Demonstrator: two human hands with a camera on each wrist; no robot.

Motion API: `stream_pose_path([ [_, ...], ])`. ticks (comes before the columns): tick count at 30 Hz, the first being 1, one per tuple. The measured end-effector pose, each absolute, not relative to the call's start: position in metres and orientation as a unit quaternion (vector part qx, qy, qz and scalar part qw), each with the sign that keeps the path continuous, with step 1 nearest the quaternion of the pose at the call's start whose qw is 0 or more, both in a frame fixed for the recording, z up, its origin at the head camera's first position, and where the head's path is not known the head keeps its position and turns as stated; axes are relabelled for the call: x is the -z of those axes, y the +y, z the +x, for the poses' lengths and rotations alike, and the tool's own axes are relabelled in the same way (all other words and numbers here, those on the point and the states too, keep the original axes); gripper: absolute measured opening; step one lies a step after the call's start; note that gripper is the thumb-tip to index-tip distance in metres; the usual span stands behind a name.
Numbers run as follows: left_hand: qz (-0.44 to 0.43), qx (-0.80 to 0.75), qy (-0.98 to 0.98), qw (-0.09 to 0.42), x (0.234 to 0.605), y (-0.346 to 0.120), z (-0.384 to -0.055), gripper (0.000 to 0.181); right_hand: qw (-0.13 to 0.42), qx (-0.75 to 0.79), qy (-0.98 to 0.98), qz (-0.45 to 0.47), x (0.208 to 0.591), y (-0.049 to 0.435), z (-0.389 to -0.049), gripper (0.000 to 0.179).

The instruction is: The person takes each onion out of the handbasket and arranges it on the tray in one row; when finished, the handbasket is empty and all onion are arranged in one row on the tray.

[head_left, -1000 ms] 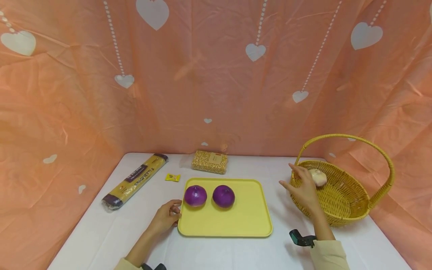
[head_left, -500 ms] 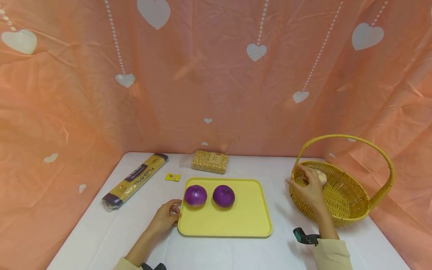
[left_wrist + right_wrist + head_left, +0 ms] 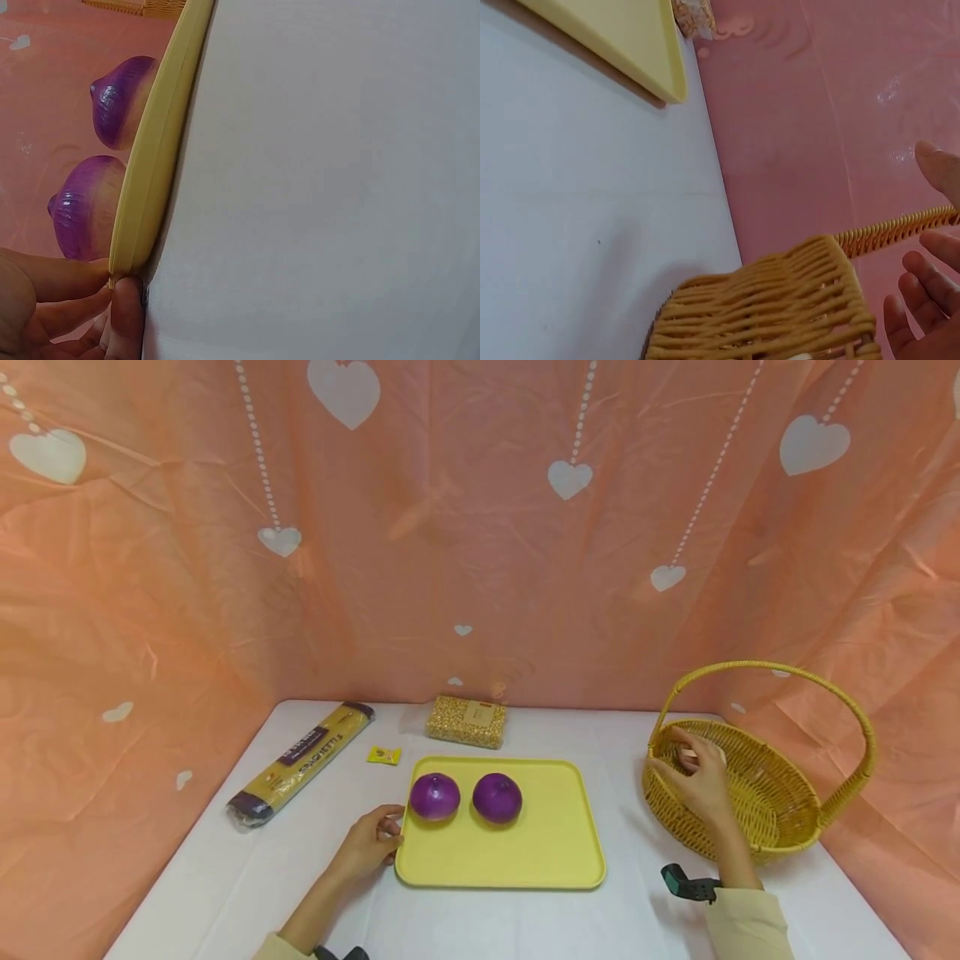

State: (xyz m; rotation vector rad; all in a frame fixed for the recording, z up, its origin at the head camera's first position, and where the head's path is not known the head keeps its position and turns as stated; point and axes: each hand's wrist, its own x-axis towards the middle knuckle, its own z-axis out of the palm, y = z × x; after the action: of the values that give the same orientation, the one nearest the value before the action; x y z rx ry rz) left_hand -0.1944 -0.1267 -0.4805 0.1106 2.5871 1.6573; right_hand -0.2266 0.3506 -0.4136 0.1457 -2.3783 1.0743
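My left hand (image 3: 363, 845) pinches the left edge of a yellow tray (image 3: 540, 856); the left wrist view shows thumb and fingers (image 3: 71, 281) on its rim. Two purple onions (image 3: 435, 797) sit side by side in the tray's left half. Over the left rim of a yellow wicker basket (image 3: 757, 814), my right hand (image 3: 703, 781) hovers with thumb and fingers spread apart. A pale, whitish bulb (image 3: 720, 754) lies in the basket just beyond that hand, mostly hidden by it. The right wrist view has the fingers (image 3: 924, 281) loosely bent beside the basket wall.
A long spaghetti pack (image 3: 302, 764) lies at the back left, near a small yellow wrapped packet (image 3: 384, 755). Behind the tray is a clear pack of golden grains (image 3: 457, 720). The basket's tall handle (image 3: 780, 670) arches above it. A pink curtain (image 3: 480, 568) borders the table.
My right hand has moved rightward and slightly down into the basket, covering more of the pale bulb. The left hand, tray and onions stay where they were.
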Motion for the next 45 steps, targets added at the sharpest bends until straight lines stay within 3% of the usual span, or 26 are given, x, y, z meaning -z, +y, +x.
stream_pose_path([
  [13,0.034,-0.542,0.839,0.039,0.479,-0.126,-0.194,0.043,0.195,-0.395,-0.898,0.001,0.409,0.364,-0.228,0.067],
  [45,0.039,-0.546,0.836,0.042,0.483,-0.129,-0.195,0.044,0.169,-0.400,-0.900,-0.041,0.402,0.381,-0.235,0.071],
])
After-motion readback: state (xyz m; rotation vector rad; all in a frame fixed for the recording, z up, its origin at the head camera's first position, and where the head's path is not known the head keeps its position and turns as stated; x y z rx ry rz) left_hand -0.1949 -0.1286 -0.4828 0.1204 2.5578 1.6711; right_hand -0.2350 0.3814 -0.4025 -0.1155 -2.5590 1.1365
